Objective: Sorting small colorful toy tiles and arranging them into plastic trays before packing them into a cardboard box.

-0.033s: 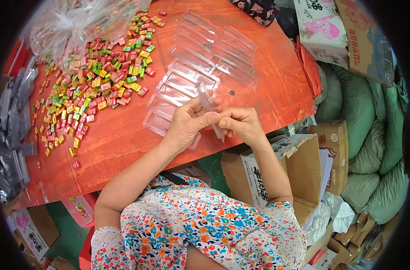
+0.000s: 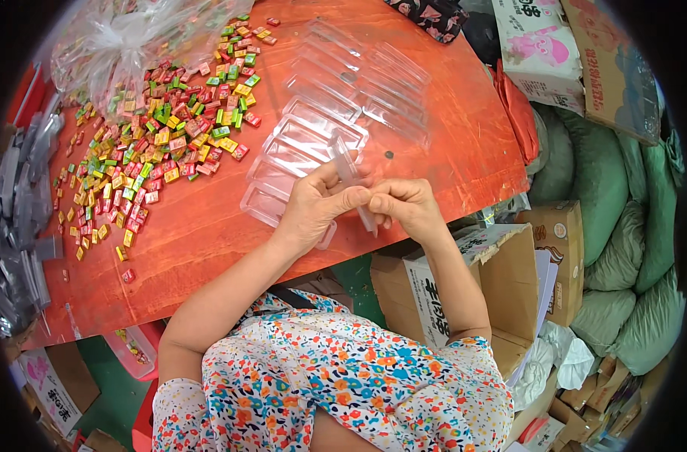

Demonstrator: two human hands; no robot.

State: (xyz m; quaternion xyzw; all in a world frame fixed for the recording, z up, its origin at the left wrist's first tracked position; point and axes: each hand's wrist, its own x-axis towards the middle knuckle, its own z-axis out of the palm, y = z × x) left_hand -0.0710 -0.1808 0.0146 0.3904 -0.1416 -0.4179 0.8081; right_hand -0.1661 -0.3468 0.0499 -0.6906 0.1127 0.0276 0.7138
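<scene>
At the tabletop's (image 2: 192, 241) roomy near edge, the left hand (image 2: 309, 209) grips a clear tray (image 2: 343, 160), the right hand (image 2: 413, 215) pinches its fingers narrow, other trays (image 2: 304, 143) mid-tabletop.

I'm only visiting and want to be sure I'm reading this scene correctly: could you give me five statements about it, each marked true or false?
1. The left hand holds a clear plastic piece. True.
2. Small coloured packs lie heaped on the table, left of the clear trays. True.
3. The table is bright blue. False: it is red-orange.
4. The right hand is resting on the coloured packs. False: it is close beside the left hand.
5. An open cardboard box stands beyond the table's near right edge. True.
</scene>
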